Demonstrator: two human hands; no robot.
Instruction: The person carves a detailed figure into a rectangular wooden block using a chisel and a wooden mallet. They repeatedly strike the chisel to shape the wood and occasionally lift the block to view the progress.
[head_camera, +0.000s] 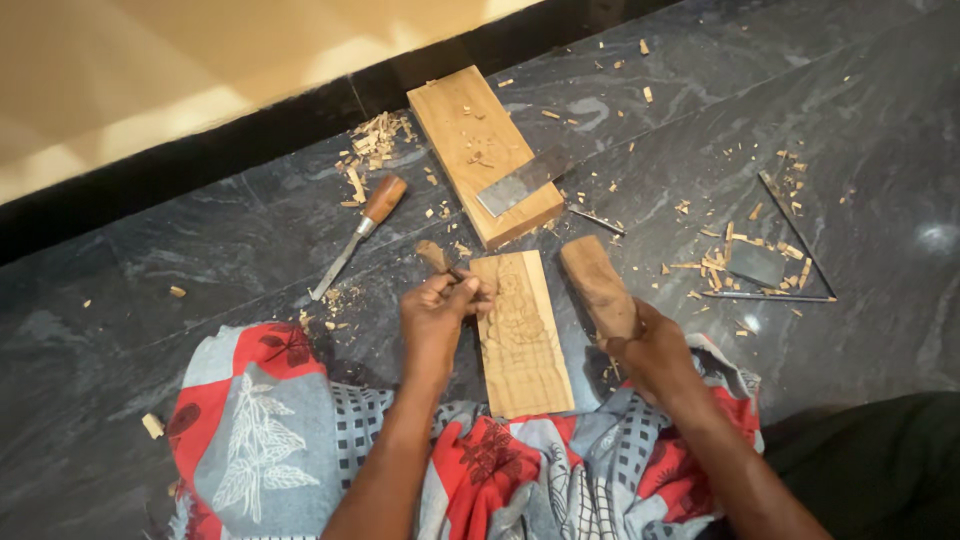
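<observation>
A carved wooden panel (522, 335) lies on the dark stone floor, its near end on my patterned cloth (270, 420). My left hand (437, 312) grips a wooden-handled chisel (437, 258) whose tip meets the panel's upper left edge. My right hand (648, 345) holds a wooden mallet (598, 282) raised just to the right of the panel.
A thick wooden block (470, 135) with a flat metal blade (524, 182) on it lies beyond the panel. A spare chisel (358, 236) rests to the left. A small grey stone (756, 262) and thin metal tools (795, 232) lie at the right. Wood chips scatter the floor.
</observation>
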